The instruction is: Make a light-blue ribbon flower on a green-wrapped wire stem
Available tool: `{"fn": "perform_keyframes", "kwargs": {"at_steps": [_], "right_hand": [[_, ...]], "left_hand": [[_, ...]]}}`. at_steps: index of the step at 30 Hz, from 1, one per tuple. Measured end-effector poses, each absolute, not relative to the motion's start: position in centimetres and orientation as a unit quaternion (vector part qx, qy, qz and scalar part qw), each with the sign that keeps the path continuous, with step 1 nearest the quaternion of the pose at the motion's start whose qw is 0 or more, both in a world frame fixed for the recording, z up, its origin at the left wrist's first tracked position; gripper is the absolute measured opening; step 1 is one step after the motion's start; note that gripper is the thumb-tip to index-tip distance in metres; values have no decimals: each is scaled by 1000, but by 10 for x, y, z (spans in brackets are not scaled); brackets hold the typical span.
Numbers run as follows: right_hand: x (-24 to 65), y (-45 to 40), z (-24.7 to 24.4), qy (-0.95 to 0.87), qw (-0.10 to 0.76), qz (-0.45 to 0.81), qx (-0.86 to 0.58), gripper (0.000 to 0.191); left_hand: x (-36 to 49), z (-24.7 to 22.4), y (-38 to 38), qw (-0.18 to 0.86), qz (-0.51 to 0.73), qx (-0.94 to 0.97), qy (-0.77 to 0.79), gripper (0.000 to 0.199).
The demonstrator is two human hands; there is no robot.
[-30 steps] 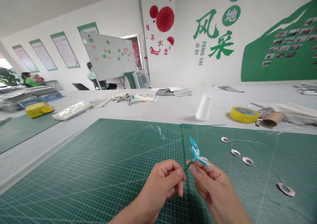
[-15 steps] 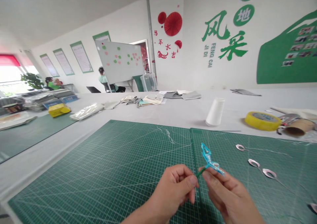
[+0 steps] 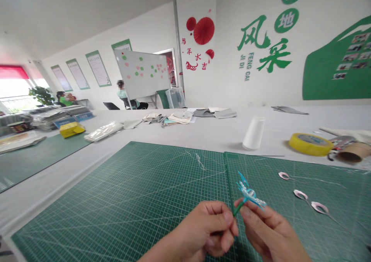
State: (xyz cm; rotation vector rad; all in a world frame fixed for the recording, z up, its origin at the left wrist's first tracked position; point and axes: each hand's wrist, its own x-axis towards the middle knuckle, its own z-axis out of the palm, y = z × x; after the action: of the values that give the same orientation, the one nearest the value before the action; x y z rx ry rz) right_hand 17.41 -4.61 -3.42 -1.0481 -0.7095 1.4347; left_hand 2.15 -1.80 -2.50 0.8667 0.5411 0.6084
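Both my hands are raised over a green cutting mat (image 3: 116,192), close together. My left hand (image 3: 203,231) is closed around the green wrapped stem (image 3: 238,208) of a small wire ornament. The ornament's blue wire loops and pale beads (image 3: 249,192) stick out above my fingers. My right hand (image 3: 269,231) pinches the ornament just under the beaded part. Off to the right on the mat lie several pink-and-white wire petals (image 3: 300,194) with thin wire tails, out of reach of my fingertips.
A white thread cone (image 3: 254,133), yellow tape roll (image 3: 310,144) and cardboard tube (image 3: 353,152) stand beyond the mat. Fabric pieces and a yellow box (image 3: 72,130) lie farther along the table. Two seated people are in the background.
The whole scene has shifted right and my hands sit lower in view. The blue ornament has turned between my fingers, its loops now tilting toward the right.
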Motion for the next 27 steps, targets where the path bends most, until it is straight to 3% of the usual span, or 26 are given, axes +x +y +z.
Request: {"fn": "perform_keyframes", "kwargs": {"at_steps": [5,9,16,27], "right_hand": [[172,-49,-25,-284,560,647,-432,24],[172,-47,-27,-279,565,640,-439,24],[173,-44,-36,-303,583,589,-470,26],[173,-47,-35,-316,560,636,-427,22]], "left_hand": [[18,-24,-17,869,241,379,208,24],[25,-24,-19,797,288,464,257,35],[31,-28,-17,690,394,503,340,27],[20,-23,-17,856,268,372,238,24]]}}
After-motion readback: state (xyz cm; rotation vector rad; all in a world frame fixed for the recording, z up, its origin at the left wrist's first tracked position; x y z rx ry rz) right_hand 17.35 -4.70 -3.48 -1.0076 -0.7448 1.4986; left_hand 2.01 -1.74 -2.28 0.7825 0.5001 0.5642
